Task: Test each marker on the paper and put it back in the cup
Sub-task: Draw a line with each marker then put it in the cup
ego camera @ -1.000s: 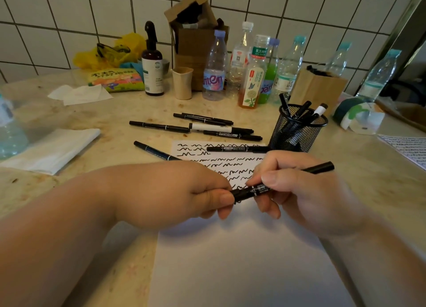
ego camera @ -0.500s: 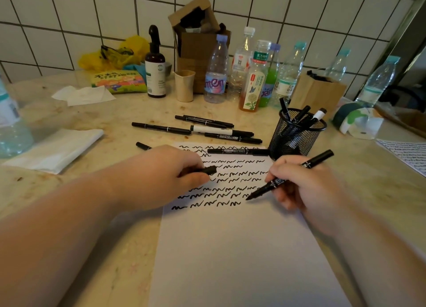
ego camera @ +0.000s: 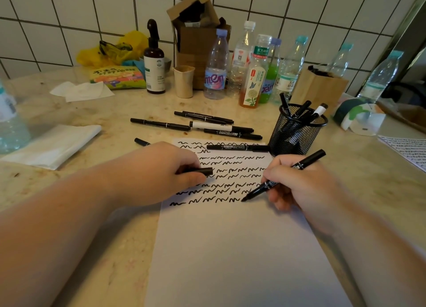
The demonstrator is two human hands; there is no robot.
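Paper (ego camera: pixel 230 249) lies on the desk (ego camera: pixel 103 249) before you. Your right hand (ego camera: pixel 297 187) grips a marker (ego camera: pixel 283 176), tip touching the paper just after the last squiggle. Your left hand (ego camera: pixel 161 170) pinches its cap (ego camera: pixel 200 170) above the paper. Beyond the paper stands the cup (ego camera: pixel 297 131) of markers.

- Two bare forearms are seen entering from the lower edge; no sleeves are worn.
- The left hand (ego camera: pixel 159 170) and right hand (ego camera: pixel 302 187) are ungloved.
- Rings, watches or bands cannot be made out on either wrist or on the fingers (ego camera: pixel 272 174).
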